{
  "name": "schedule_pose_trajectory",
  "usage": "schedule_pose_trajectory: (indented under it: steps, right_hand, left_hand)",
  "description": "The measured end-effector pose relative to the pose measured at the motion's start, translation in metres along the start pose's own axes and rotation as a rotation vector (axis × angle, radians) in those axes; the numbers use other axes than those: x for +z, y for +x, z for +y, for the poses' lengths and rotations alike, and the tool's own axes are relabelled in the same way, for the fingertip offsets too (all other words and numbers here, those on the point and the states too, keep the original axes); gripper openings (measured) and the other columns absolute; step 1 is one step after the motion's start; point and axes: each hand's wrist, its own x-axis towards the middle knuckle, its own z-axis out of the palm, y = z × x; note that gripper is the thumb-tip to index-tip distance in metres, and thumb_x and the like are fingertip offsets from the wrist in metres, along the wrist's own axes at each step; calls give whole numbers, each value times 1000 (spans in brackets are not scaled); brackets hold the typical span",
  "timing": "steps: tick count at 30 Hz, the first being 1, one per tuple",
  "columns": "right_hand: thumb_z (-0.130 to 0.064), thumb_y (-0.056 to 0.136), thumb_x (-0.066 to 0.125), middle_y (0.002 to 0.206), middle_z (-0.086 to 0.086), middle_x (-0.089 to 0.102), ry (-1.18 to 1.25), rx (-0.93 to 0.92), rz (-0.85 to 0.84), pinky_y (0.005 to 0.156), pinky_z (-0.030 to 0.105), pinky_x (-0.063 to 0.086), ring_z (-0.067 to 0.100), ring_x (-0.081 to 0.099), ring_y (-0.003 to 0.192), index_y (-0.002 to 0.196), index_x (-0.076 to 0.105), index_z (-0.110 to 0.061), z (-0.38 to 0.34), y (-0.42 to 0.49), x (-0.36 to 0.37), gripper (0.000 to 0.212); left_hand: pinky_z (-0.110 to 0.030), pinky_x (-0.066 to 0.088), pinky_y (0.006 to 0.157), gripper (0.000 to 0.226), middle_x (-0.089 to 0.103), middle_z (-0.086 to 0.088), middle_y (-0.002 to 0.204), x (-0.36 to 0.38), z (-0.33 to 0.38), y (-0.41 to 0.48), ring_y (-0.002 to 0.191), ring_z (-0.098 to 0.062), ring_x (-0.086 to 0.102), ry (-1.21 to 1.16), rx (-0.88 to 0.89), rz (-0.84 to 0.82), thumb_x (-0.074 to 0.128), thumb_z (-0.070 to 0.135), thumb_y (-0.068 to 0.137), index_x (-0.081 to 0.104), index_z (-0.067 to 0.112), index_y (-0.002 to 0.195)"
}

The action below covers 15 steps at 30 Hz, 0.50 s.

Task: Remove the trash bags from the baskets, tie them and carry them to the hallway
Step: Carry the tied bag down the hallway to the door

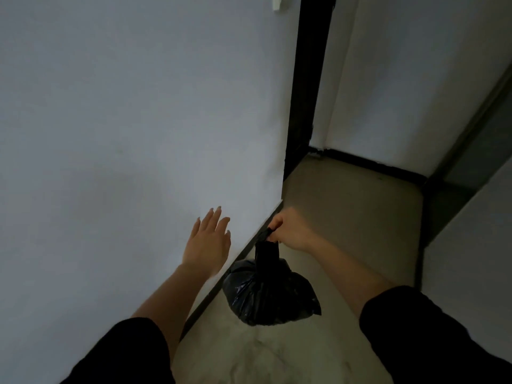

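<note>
Nearest, two black sleeves (432,342) fill the bottom corners, pushed up so both forearms are bare. From the one at five o'clock the right forearm runs up toward the middle, and the right hand (291,230) is clenched around the twisted neck of a black trash bag (270,292). That bag hangs below the fist at about six o'clock, tied shut, full and glossy, clear of the pale floor (346,217) beneath it. A mottled lighter patch marks the floor under the bag.

At seven o'clock the left forearm reaches up to the left hand (209,242), which is released and flat, fingers spread, held in front of the white wall (124,120); whether the palm touches it, I cannot tell. A dark baseboard (221,281) runs along the foot of that wall, passing just behind the bag.

Further off, at one o'clock, the wall ends at a black door frame (306,92). Beyond it the floor meets another white wall with a dark skirting strip, and at three o'clock a dark door edge (471,162) slants in. At twelve o'clock, top edge, a small white fitting (278,2) sits on the wall.
</note>
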Motion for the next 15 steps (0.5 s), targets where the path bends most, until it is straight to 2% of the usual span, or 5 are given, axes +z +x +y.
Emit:
schedule_pose_trajectory:
  steps: [4, 9, 13, 15]
  right_hand:
    - [9, 72, 71, 63, 1, 62, 7, 18, -6, 64, 29, 52, 14, 58, 63, 58, 63, -18, 12, 81, -7, 31]
    - [5, 74, 72, 64, -4, 60, 0, 44, -66, 60, 19, 48, 6, 55, 61, 58, 62, -19, 38, 180, -8, 30]
    - [1, 76, 72, 63, -5, 59, -30, 68, -138, 53, 13, 41, 6, 55, 59, 78, 73, -6, 67, 253, -3, 8]
    - [1, 76, 71, 63, -2, 60, -29, 84, -138, 53, 15, 42, 10, 57, 61, 80, 73, -4, 81, 276, 0, 7]
  left_hand:
    - [-39, -2, 119, 49, 7, -7, 161, 21, -26, 79, 149, -22, 0, 99, 22, -28, 22, 31, 103, 25, 16, 150]
    - [-40, -3, 119, 50, 5, -8, 161, 55, -47, 175, 149, -23, -2, 166, 32, -42, 20, 32, 103, 24, 16, 150]
    - [-41, -7, 117, 50, 2, -8, 161, 91, -58, 242, 149, -23, -6, 193, 30, -102, 19, 33, 103, 23, 17, 150]
    - [-43, -8, 118, 50, 0, -9, 161, 107, -63, 264, 148, -24, -7, 204, 59, -125, 19, 34, 103, 22, 17, 150]
